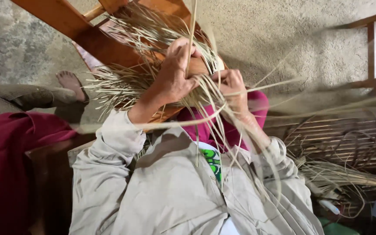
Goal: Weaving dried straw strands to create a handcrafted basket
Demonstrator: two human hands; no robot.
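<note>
Straw strands (pixel 149 82): one bundle, gripped by two hands.

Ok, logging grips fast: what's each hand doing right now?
Left hand: closed on the straw strands.
Right hand: closed, pinching straw strands.

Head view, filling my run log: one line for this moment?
left hand: gripping straw strands | right hand: pinching strands | wooden frame: under straw

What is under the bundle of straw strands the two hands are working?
Under the straw strands held by the left hand and right hand lies an orange-brown wooden frame. Where strands meet frame is covered by hands and straw.
</note>
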